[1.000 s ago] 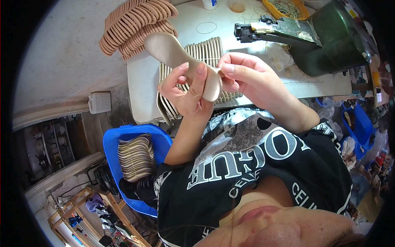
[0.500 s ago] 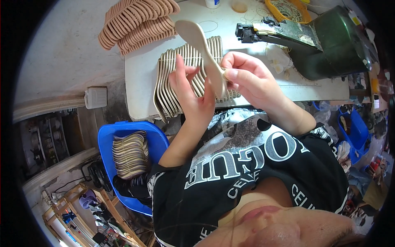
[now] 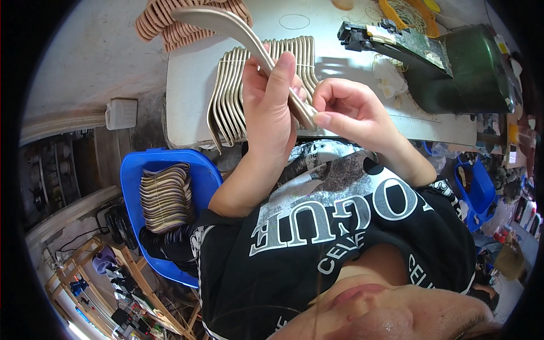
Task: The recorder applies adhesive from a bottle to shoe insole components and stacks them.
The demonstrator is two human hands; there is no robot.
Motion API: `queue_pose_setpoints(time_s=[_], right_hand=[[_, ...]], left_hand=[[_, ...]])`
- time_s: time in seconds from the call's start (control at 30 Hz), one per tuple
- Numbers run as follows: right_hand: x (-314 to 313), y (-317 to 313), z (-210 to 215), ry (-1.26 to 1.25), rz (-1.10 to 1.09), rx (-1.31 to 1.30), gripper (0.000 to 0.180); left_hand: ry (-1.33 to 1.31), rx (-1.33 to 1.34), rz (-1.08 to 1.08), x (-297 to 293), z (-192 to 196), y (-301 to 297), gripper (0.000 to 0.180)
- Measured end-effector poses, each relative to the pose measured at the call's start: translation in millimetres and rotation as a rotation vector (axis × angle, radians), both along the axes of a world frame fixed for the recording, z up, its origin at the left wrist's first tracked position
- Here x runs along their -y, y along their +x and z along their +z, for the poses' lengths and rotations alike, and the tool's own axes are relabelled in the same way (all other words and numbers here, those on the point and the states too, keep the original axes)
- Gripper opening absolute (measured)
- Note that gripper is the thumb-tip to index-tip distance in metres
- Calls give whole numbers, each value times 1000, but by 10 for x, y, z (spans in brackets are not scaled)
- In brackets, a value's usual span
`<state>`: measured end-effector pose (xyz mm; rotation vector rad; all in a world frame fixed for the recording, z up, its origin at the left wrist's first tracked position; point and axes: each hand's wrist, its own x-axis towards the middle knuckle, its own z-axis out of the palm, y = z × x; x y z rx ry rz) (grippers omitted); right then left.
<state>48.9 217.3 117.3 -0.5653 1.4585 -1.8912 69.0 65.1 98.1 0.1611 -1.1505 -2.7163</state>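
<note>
My left hand [image 3: 273,107] is wrapped around the middle of a curved beige insole-shaped piece [image 3: 218,20], whose wide end points up and away to the left. With thumb and forefinger, my right hand [image 3: 345,113] pinches the narrow near end of the same piece. Both hands hover over a bundled row of similar beige pieces [image 3: 229,96] lying on the white table [image 3: 190,79].
A pile of pinkish insole pieces [image 3: 164,28] lies at the table's far left. A dark green machine [image 3: 470,68] stands at the right. To the left, below the table, a blue tub [image 3: 133,187] holds a stack of flat pieces. Shelves and clutter surround the floor.
The held piece has turned from lying across my hands to edge-on, its wide end swung further up and left. My left hand's grip shifted from underneath to around its middle.
</note>
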Motion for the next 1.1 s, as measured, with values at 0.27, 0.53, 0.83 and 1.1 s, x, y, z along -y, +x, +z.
queue_pose_setpoints(time_s=[0.27, 0.53, 0.83, 1.1], right_hand=[[22, -46, -118, -94, 52, 160, 16], [105, -1, -120, -154, 45, 174, 17], [76, -117, -232, -193, 37, 188, 16], [40, -143, -213, -214, 17, 144, 19]], left_hand=[[-234, -41, 148, -44, -36, -79, 33], [-24, 26, 89, -43, 24, -19, 27], [-102, -196, 143, 43, -49, 2, 33], [-44, -376, -262, 66, -267, 13, 37]])
